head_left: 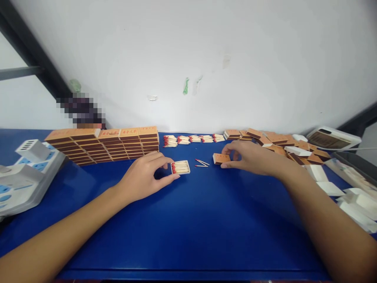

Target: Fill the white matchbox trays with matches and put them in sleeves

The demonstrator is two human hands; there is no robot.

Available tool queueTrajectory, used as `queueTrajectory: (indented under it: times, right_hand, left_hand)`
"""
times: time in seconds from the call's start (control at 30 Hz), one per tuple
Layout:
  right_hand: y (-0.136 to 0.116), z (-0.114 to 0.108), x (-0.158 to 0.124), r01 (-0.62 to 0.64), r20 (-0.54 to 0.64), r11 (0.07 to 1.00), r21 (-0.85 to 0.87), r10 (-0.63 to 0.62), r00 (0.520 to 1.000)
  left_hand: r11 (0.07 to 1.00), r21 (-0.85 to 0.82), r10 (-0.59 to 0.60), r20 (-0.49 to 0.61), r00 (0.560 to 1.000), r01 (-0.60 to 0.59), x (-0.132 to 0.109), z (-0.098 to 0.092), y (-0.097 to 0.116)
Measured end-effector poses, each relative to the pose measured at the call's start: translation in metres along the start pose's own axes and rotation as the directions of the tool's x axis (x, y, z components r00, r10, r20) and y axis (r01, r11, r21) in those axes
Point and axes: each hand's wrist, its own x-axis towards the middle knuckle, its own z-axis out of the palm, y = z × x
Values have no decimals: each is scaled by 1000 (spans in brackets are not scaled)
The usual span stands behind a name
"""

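Note:
My left hand (150,171) grips the left end of a white matchbox tray (180,167) between thumb and fingers. Matches with red heads at the left fill this tray. To its right, a few loose matches (202,163) lie on the blue table (176,228). My right hand (243,155) pinches an orange matchbox sleeve (221,158) with dark striking sides, low over or on the table. Whether the sleeve has a tray inside, I cannot tell.
Stacked matchboxes (118,145) form a wall at the back left. Bundles of matches (190,139) line the wall's foot. Jumbled matchboxes (277,139) and white trays (357,208) lie at right. A power strip (44,177) sits at left; a phone-like device (332,137) stands at back right.

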Motion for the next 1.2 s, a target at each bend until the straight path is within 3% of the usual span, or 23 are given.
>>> queueTrajectory:
  times: [0.17,0.33,0.73,1.2]
  right_hand:
    - [-43,6,-8,227,-118,965,130,-212,970]
    - [-72,18,-13,343,-194,936,78,-324,926]
    - [-69,21,-12,377,-245,921,98,-345,906]
    - [-76,23,-15,396,-307,895,207,-325,895]
  left_hand:
    - [1000,5,-8,-34,999,8,-1,1,1]
    - [1000,11,16,-53,998,-16,-1,0,-1]
    - [999,-12,48,-55,997,-49,-1,0,-5]
    - [988,-152,-17,-66,998,7,2,-4,0]
